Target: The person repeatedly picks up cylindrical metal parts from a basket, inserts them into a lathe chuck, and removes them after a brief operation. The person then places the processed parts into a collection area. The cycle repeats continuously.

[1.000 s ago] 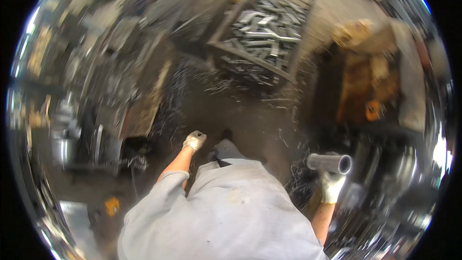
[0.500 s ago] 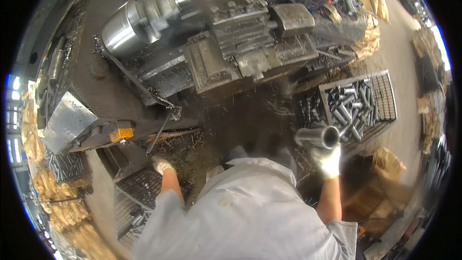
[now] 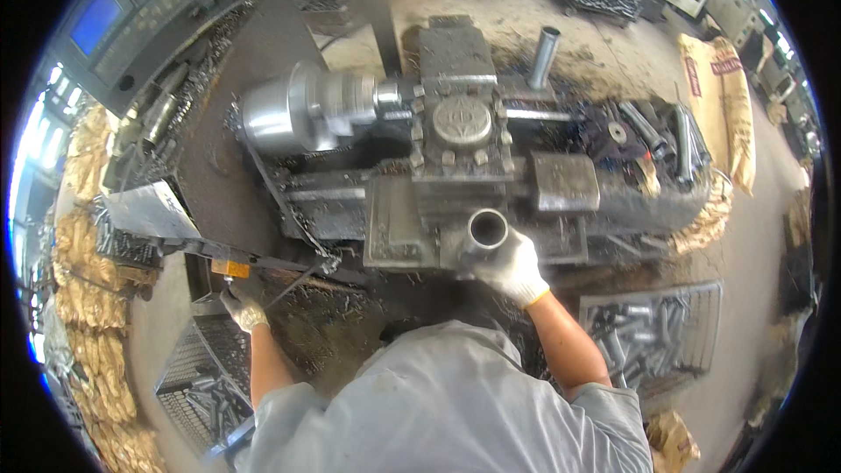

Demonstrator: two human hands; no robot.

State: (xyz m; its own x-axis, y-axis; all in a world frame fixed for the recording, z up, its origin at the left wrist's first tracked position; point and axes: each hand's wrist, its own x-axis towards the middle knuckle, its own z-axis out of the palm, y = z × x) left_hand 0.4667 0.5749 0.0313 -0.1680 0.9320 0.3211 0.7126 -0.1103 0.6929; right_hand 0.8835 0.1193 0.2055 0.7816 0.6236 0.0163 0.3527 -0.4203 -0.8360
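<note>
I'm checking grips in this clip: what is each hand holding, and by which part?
The right hand grips a short metal tube around its lower body, open end up. The left hand hangs by the lathe's edge, apparently holding nothing.

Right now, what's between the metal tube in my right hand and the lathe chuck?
In the head view, the lathe's tool post and carriage block lies between the metal tube, gripped by the gloved right hand, and the chuck.

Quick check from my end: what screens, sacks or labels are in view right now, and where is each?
Screen: upper left, on the dark control panel, small glowing blue rectangle.
Sacks: far right beside the lathe bed, tall tan bags with a red printed patch.
Tag: just above the gloved left hand, small orange-yellow rectangle.
</note>
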